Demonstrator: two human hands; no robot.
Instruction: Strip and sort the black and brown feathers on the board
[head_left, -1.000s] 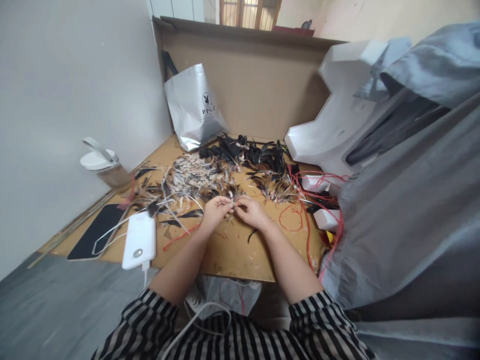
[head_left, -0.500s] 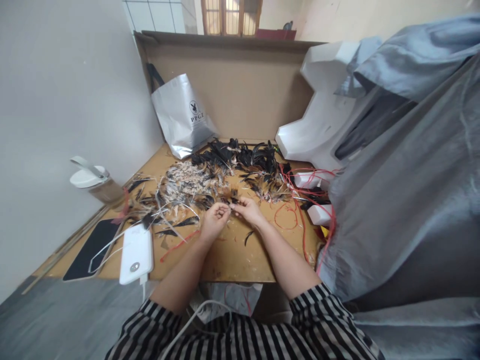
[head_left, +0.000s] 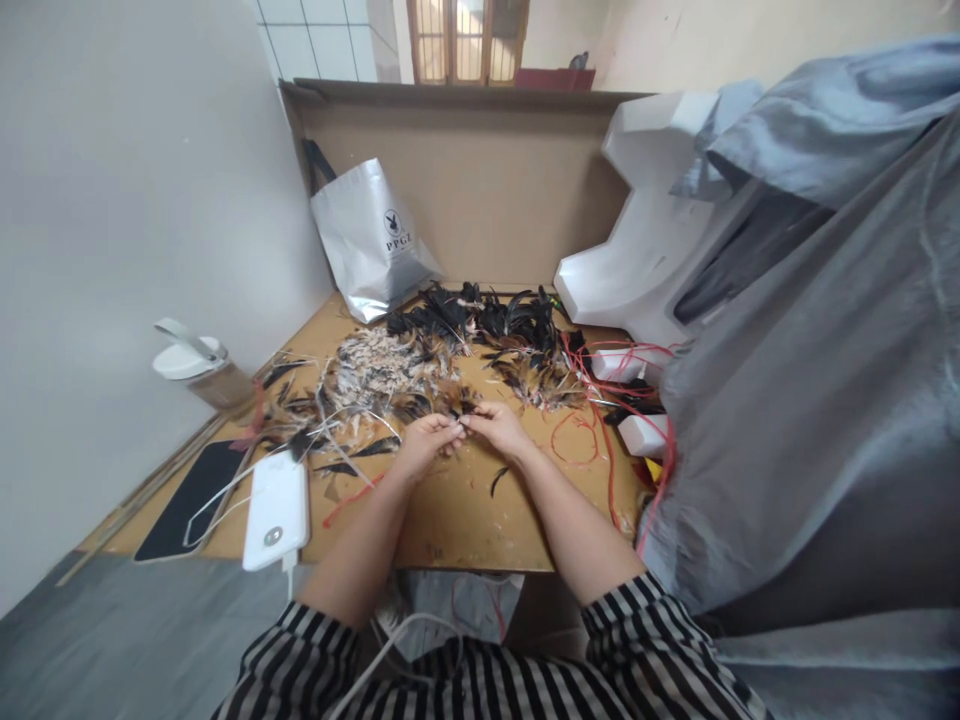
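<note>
Left bare hand [head_left: 427, 440] is re-curling since last frame | right bare hand [head_left: 496, 428] is meeting it, both apparently pinching small brown-black feather tuft [head_left: 458, 397] | tuft is sitting front-right of pale shaggy feather heap [head_left: 377, 362] | keeping pinch light is probably avoiding bending

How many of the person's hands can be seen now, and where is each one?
2: the left hand and the right hand, close together over the table, at the near edge of the brown feathers.
</note>
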